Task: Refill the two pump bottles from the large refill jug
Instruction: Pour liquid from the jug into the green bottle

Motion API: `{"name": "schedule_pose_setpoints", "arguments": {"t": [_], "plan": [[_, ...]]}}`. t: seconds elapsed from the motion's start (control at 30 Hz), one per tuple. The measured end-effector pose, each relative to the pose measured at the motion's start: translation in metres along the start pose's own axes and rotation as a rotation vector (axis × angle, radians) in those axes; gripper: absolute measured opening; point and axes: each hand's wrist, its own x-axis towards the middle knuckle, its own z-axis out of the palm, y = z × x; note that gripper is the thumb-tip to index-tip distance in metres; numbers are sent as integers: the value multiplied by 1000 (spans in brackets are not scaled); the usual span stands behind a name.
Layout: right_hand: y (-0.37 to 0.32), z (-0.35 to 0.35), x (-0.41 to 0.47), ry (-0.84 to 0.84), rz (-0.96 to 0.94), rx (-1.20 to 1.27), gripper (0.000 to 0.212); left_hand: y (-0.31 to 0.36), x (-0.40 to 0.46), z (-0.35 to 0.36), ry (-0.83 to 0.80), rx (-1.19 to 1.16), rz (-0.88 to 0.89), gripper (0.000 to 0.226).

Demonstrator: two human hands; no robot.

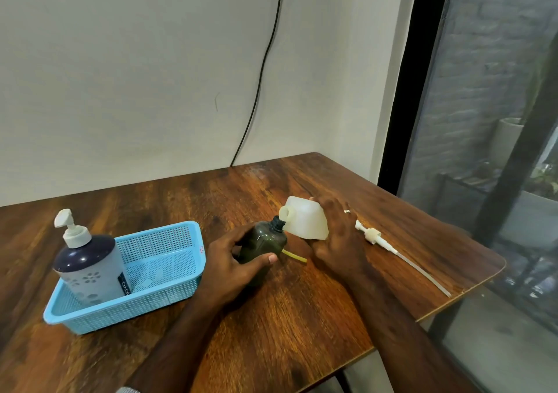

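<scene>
Now right hand (pixel 338 238) tilts jug (pixel 305 220) onto bottle (pixel 262 244).

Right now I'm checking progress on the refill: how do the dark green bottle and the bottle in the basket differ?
The dark green bottle has its pump off and neck open; the bottle in the basket has its white pump on. The green one stands on the table, gripped by the left hand; the other sits untouched in the blue basket. The green one looks smaller. Both stand upright.
</scene>
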Motion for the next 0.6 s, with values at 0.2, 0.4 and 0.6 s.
{"name": "schedule_pose_setpoints", "arguments": {"t": [0.2,0.4,0.6], "plan": [[0,-1,-1,15,-13,-13,79,-1,0,0,2,-1,-7,57],[1,0,0,17,-1,-7,80,-2,0,1,1,2,1,59],[0,0,-1,39,-8,-19,79,-2,-1,1,0,-7,19,59]]}}
